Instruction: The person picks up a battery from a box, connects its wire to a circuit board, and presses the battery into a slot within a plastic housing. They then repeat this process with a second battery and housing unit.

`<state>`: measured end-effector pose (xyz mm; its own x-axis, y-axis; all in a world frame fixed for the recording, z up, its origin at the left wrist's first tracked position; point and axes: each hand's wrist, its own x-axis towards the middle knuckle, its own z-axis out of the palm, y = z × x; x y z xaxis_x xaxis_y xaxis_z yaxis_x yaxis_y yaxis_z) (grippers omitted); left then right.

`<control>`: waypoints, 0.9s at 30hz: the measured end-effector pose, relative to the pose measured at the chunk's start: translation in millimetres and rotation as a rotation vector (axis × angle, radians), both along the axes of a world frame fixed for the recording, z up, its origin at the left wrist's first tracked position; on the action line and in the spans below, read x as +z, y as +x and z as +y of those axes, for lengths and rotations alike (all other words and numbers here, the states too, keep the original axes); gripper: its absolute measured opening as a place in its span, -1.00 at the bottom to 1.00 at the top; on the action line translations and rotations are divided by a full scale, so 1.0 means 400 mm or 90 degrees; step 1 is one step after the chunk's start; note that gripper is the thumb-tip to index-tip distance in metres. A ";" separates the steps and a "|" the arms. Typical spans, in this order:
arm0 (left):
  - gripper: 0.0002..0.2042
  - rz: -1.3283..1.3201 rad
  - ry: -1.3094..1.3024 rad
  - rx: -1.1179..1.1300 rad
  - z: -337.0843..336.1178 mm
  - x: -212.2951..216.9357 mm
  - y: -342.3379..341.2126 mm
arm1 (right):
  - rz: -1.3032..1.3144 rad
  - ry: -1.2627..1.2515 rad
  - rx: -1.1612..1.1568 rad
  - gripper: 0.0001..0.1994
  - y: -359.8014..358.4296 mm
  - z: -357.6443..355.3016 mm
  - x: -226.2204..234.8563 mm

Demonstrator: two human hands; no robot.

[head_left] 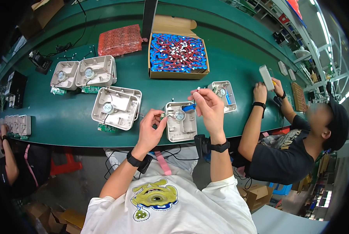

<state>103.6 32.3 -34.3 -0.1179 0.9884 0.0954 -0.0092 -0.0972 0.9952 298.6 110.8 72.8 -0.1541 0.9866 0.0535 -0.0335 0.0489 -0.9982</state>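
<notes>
A light grey plastic housing (188,134) lies open on the table in front of me, with a round speaker (180,116) inside it. My left hand (152,128) is closed at the housing's left edge, pinching a small green circuit board (163,116) with thin wires; the fingers partly hide the board. Over the housing's right side, my right hand (209,106) is closed, with a small white connector (198,88) showing at its fingertips. A blue cylindrical battery (188,107) sits beside those fingers, above the housing; its wires are hardly visible.
Beyond the housing stands a cardboard box (178,74) of blue batteries with red wires. Further open housings (121,95) lie to the left, and another one (231,105) holding a battery to the right. Red bubble wrap (120,39) lies farther back. A co-worker (287,144) handles a housing at right.
</notes>
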 end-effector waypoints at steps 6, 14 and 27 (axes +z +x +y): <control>-0.80 -0.020 0.012 0.024 0.004 -0.007 0.003 | 0.025 -0.015 0.014 -0.81 -0.007 -0.002 0.007; -0.80 -0.008 0.003 0.000 0.003 0.012 0.006 | -0.130 0.087 -0.040 -0.86 -0.018 -0.038 -0.004; -0.80 0.080 0.089 0.107 0.010 0.028 0.032 | -0.487 0.354 0.074 -0.90 -0.053 -0.091 0.028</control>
